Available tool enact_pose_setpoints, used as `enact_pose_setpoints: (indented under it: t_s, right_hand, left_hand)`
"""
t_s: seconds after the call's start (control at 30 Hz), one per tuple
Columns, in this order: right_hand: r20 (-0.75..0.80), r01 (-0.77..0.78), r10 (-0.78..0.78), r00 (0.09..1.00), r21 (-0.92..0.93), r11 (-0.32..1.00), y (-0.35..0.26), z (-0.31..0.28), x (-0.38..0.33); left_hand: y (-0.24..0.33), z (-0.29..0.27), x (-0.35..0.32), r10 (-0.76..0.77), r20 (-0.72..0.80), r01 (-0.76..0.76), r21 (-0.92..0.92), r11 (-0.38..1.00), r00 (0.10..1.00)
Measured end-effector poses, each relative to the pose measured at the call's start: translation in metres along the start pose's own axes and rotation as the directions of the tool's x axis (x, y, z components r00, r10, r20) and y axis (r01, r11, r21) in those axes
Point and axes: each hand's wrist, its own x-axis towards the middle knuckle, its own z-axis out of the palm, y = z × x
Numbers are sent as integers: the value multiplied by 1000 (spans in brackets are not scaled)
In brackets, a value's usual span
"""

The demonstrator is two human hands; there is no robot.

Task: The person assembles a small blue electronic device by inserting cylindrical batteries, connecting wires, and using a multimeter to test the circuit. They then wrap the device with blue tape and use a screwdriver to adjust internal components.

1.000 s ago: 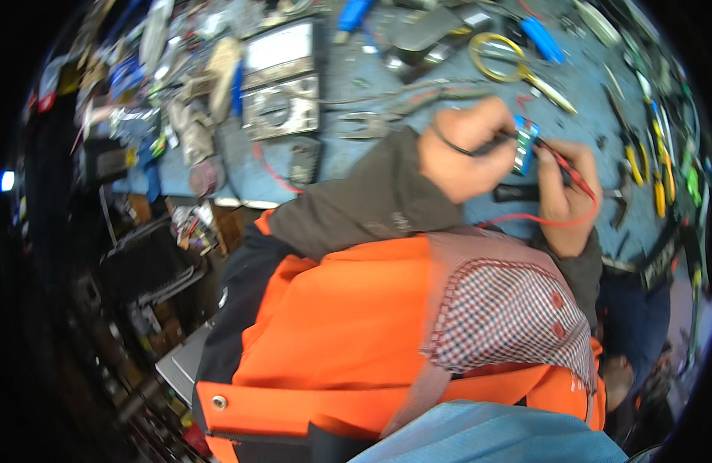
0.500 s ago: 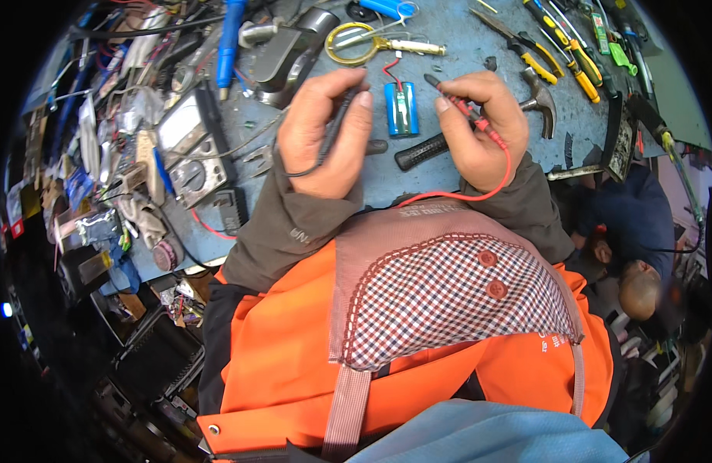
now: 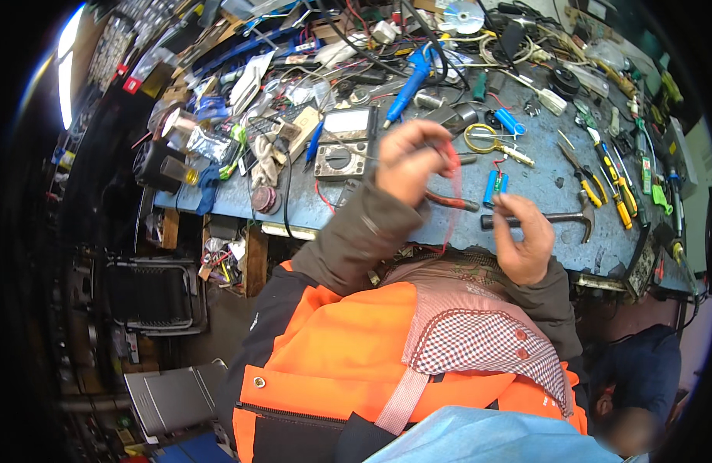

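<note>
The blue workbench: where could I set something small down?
Between the blue battery pack and the yellow-handled pliers it is mostly bare; so is the strip below the hammer, right of the right hand. Crowded: beyond the blue tool and left of the multimeter.

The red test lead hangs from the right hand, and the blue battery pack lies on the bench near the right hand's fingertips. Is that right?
Not quite: the head view shows the red test lead hanging from the left hand, not the right hand. The blue battery pack does lie on the bench near the right hand's fingertips.
</note>
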Motion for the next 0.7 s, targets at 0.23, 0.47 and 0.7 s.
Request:
enact_pose_setpoints:
  t_s: [0.23,0.47,0.7]
  right_hand:
    - [-7,-58,57,998,-35,998,10,-21,-28]
    - [-24,-172,172,985,-35,984,15,-26,-43]
    - [-123,-171,152,981,-153,973,22,-22,-55]
  left_hand:
    - [21,-107,53,-565,-244,499,-284,819,788]
    - [80,-185,35,-628,-231,666,165,727,743]
    - [159,-205,66,-611,-368,577,796,183,701]
